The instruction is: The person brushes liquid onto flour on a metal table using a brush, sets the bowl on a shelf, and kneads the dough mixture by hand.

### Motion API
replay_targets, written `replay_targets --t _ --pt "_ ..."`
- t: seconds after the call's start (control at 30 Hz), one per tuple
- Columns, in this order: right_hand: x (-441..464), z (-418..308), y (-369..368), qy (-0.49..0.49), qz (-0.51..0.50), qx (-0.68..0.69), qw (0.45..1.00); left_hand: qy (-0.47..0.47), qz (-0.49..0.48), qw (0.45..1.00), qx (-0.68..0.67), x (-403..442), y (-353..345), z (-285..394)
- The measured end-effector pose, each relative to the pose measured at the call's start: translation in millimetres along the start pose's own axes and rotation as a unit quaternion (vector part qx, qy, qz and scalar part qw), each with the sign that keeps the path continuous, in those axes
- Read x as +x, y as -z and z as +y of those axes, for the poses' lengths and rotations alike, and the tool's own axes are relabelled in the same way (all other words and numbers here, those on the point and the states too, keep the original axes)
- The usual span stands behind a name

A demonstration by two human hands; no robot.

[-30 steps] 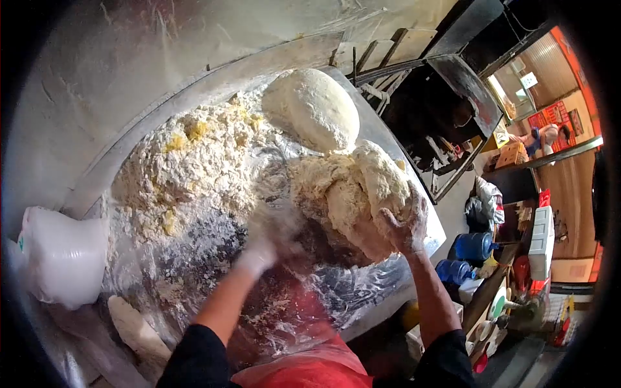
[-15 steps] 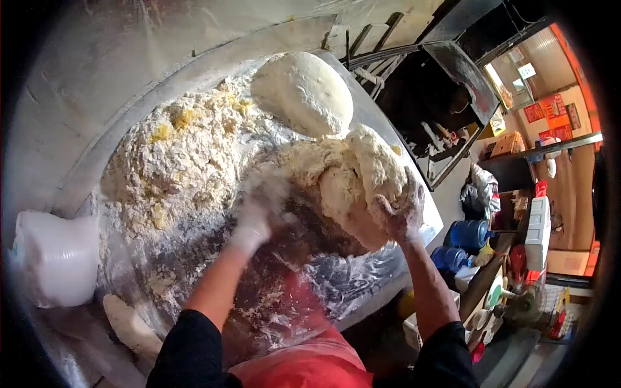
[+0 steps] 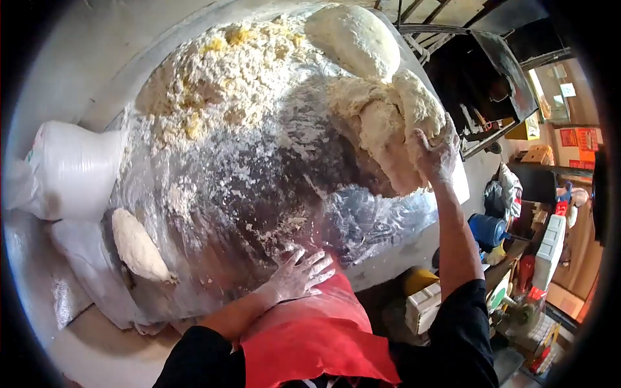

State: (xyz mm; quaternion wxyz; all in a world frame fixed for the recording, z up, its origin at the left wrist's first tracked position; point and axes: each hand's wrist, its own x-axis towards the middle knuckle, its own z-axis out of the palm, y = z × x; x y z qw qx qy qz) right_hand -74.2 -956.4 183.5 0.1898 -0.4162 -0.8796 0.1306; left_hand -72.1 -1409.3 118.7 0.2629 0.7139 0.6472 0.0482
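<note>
My right hand point(image 3: 440, 154) has hold of the right end of a rough lump of dough point(image 3: 381, 129), its thumb pressed against the near side. Some of those fingers are hidden behind the dough. My left hand point(image 3: 301, 277), dusted with flour, is held low in front of the red apron point(image 3: 317, 336), its fingers spread and holding nothing. A smooth, rounded mass of dough point(image 3: 356, 40) sits just behind the rough lump. To the left of both spreads a crumbly heap of flour mixture point(image 3: 220, 81) with yellow patches.
The floury metal worktop point(image 3: 252, 187) bears scattered scraps. At its left edge are a white plastic sack point(image 3: 84, 171) and a long piece of dough point(image 3: 137, 244). On the right stand a dark open oven-like box point(image 3: 472, 84), a blue water jug point(image 3: 486, 229) and a white box point(image 3: 424, 307).
My left hand has left the worktop's middle beside the rough dough and come back towards the apron. My right hand stays on the dough. The view has shifted, so the table appears higher.
</note>
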Motion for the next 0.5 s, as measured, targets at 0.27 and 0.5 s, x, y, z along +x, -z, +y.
replay_targets --t 0.27,0.5 --pt "-101.4 28.6 -2.7 0.124 0.05 0.015 0.991 0.422 0.162 0.887 0.094 -57.3 47.3 -167.9" --pt "-290.6 -37.1 -56.2 0.077 -0.168 -0.109 0.977 0.408 0.017 0.913 0.017 -121.7 25.2 -81.9"
